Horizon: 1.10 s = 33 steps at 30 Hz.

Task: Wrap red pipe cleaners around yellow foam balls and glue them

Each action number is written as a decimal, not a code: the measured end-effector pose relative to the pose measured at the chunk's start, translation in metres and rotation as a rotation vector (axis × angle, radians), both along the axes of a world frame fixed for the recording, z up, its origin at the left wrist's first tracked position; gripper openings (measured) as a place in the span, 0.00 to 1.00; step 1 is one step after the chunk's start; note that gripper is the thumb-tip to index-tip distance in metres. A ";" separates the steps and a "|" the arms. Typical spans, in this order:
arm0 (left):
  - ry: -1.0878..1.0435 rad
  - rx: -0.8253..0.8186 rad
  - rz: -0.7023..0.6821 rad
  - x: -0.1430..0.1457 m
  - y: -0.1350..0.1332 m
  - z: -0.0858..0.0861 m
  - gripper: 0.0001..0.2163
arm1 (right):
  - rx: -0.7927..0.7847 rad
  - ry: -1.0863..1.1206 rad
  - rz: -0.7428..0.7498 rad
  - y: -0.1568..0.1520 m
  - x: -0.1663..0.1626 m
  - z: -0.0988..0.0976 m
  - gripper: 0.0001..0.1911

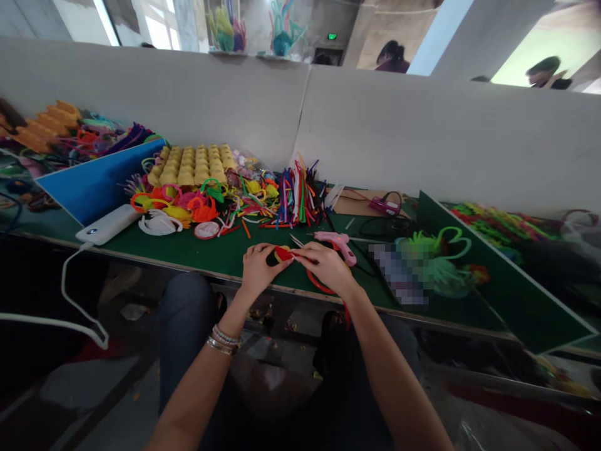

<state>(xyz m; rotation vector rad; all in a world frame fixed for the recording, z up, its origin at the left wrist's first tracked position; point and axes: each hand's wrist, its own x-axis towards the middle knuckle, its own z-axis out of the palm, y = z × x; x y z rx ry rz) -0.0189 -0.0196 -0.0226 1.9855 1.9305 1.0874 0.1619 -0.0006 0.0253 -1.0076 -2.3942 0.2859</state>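
Over the table's front edge, my left hand (259,268) is closed with thumb and fingers around a small red and tan piece (283,253). My right hand (326,263) pinches at the right edge of the same piece; its fingertips partly cover what they grip. A narrow red strip (322,287) loops beneath my right hand and hangs past the edge; where it joins is hidden. Pointed metal tips (297,241) show just beyond the right fingers, and I cannot tell whether that hand holds them. A pink glue gun (339,240) lies right behind this hand.
Left on the green table (225,250) are a white power bank (109,225), a yellow egg tray (192,164) and colourful pipe-cleaner shapes. A bundle of pipe cleaners (300,194) stands mid-table. Rightward lie a blurred-out flat object (399,272), green fuzzy pieces (444,266) and a slanted divider (498,269).
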 end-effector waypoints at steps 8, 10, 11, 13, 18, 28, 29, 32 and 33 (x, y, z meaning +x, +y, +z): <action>-0.107 0.105 -0.077 0.002 -0.005 0.000 0.23 | 0.030 -0.050 -0.006 0.000 0.001 -0.001 0.15; -0.127 0.157 -0.062 0.003 -0.006 -0.002 0.20 | 0.028 -0.050 -0.006 0.000 0.000 -0.001 0.15; -0.133 0.176 -0.050 0.003 -0.006 -0.003 0.19 | 0.023 -0.049 -0.006 0.000 0.000 -0.001 0.15; -0.133 0.195 -0.036 0.003 -0.006 -0.005 0.18 | 0.013 -0.048 -0.005 0.000 0.001 -0.001 0.15; -0.094 0.179 -0.026 0.004 -0.006 -0.006 0.17 | 0.010 -0.052 -0.009 0.001 0.001 0.000 0.15; -0.081 0.188 -0.039 0.003 -0.006 -0.008 0.17 | 0.056 -0.032 0.011 0.002 0.001 -0.003 0.14; -0.085 0.194 -0.037 0.003 -0.006 -0.008 0.18 | 0.060 -0.032 0.011 0.002 0.001 -0.003 0.14; -0.083 0.190 -0.039 0.003 -0.005 -0.008 0.17 | 0.056 -0.027 0.009 0.002 0.001 -0.002 0.14; -0.079 0.184 -0.041 0.003 -0.005 -0.008 0.17 | 0.053 -0.026 0.007 0.002 0.001 -0.002 0.14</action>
